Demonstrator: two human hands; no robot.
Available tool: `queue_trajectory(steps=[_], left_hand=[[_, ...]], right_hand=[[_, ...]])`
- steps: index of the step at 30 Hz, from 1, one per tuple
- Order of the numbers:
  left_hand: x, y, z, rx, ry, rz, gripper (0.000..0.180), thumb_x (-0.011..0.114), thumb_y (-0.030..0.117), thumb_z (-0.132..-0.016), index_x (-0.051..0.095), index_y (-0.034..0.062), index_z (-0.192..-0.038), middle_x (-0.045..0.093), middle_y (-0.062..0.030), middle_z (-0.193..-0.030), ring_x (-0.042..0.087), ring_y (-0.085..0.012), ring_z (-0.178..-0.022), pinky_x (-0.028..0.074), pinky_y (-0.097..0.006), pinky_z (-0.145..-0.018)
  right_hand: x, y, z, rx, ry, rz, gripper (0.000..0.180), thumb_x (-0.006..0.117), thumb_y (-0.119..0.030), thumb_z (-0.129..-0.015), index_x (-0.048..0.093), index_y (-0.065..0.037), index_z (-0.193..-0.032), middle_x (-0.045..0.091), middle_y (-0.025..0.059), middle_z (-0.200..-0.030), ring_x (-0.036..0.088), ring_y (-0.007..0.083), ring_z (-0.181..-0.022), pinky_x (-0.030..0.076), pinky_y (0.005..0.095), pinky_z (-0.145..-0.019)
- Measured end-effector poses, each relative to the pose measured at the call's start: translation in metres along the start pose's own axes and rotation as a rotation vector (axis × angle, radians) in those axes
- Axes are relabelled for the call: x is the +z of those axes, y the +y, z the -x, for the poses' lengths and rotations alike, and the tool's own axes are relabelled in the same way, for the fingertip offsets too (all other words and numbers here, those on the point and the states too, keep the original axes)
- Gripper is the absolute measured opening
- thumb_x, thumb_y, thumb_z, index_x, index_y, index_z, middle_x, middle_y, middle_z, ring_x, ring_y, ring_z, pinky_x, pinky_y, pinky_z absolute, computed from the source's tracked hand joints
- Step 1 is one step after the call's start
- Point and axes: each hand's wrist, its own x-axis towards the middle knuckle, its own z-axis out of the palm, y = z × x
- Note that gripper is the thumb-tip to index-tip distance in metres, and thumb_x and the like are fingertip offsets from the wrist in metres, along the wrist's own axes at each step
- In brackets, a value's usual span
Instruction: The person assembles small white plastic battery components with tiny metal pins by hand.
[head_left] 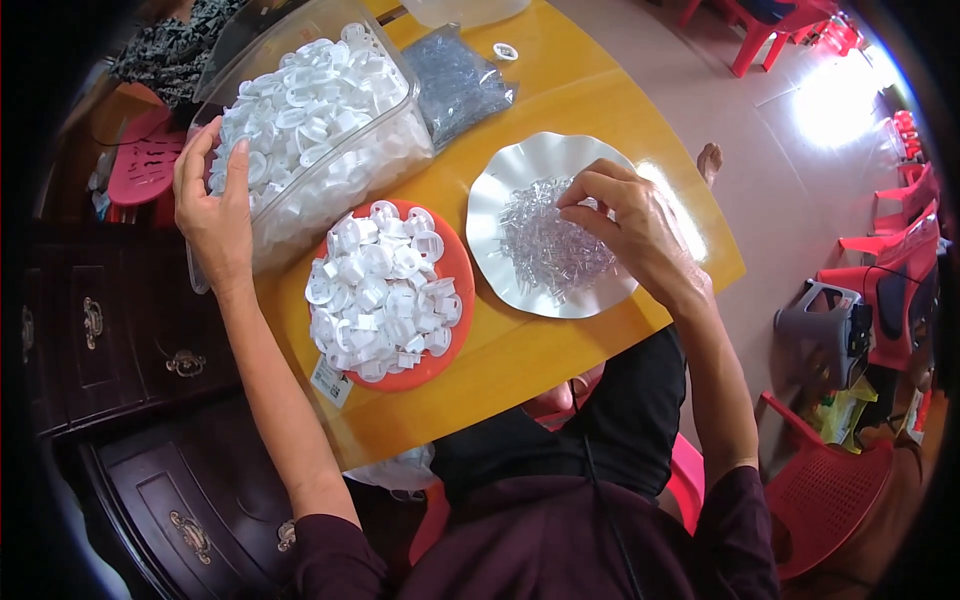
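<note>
My left hand point(216, 205) rests at the near left rim of a clear plastic bin point(412, 94), its fingers spread and holding nothing. Small white plastic parts with round caps point(310, 95) fill the bin. Over a white wavy-edged plate point(487, 215), my right hand point(640, 225) is closed in a pinch; whatever lies between the fingertips is too small to make out. Below it, short clear plastic pieces point(545, 240) are heaped on the plate. Between my arms, a red-orange round plate point(461, 290) carries a pile of similar white parts point(380, 290).
Beyond the white plate lie a clear bag of clear pieces point(460, 85) and one white part point(506, 51) on the yellow table point(590, 75). A printed card point(331, 381) sticks out under the red-orange plate. Dark drawers point(150, 350) stand left; red chairs point(835, 490) stand right.
</note>
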Motion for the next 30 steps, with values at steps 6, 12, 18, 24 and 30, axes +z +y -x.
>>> queue_trajectory(steps=[6, 12, 18, 24, 30], left_hand=[[-0.008, 0.008, 0.005, 0.053, 0.024, -0.005, 0.03, 0.067, 0.011, -0.091, 0.066, 0.0033, -0.12, 0.065, -0.0101, -0.122, 0.061, -0.0236, -0.114, 0.047, -0.035, -0.099], [-0.027, 0.108, 0.094, -0.282, -0.18, 0.572, 0.023, 0.061, 0.003, -0.093, 0.065, -0.0011, -0.115, 0.065, -0.0077, -0.111, 0.061, -0.014, -0.099, 0.05, -0.026, -0.086], [-0.028, 0.161, 0.152, -0.311, -0.404, 0.584, 0.03, 0.074, -0.005, -0.08, 0.069, 0.0043, -0.109, 0.066, -0.0079, -0.099, 0.064, -0.0141, -0.08, 0.052, -0.025, -0.07], [-0.034, 0.172, 0.168, -0.278, -0.379, 0.579, 0.028, 0.077, -0.004, -0.078, 0.069, 0.0038, -0.104, 0.067, -0.0075, -0.097, 0.066, -0.0171, -0.082, 0.054, -0.029, -0.069], [-0.037, 0.165, 0.177, -0.204, -0.361, 0.536, 0.019, 0.076, -0.004, -0.08, 0.069, 0.003, -0.096, 0.066, -0.0076, -0.091, 0.066, -0.0183, -0.08, 0.053, -0.029, -0.068]], right_hand=[[-0.009, -0.015, 0.02, 0.113, 0.069, -0.112, 0.013, 0.07, -0.014, -0.086, 0.071, -0.002, -0.092, 0.067, 0.0091, -0.091, 0.062, 0.0234, -0.078, 0.049, 0.0347, -0.072], [0.011, -0.041, 0.051, 0.334, 0.019, -0.797, 0.015, 0.071, -0.014, -0.09, 0.07, 0.0, -0.095, 0.068, 0.0012, -0.086, 0.057, 0.0071, -0.081, 0.047, 0.0237, -0.076], [0.032, -0.064, 0.064, 0.399, -0.119, -0.95, 0.016, 0.07, -0.015, -0.092, 0.069, 0.001, -0.094, 0.068, 0.0016, -0.088, 0.059, 0.0065, -0.083, 0.049, 0.0241, -0.077], [0.053, -0.07, 0.072, 0.133, -0.044, -0.794, 0.012, 0.072, -0.012, -0.089, 0.069, -0.001, -0.09, 0.064, 0.0041, -0.081, 0.055, 0.0108, -0.069, 0.042, 0.0254, -0.061], [0.057, -0.074, 0.08, 0.139, -0.08, -0.652, 0.01, 0.073, -0.01, -0.086, 0.07, -0.002, -0.091, 0.062, 0.0029, -0.082, 0.049, 0.008, -0.061, 0.037, 0.0241, -0.054]])
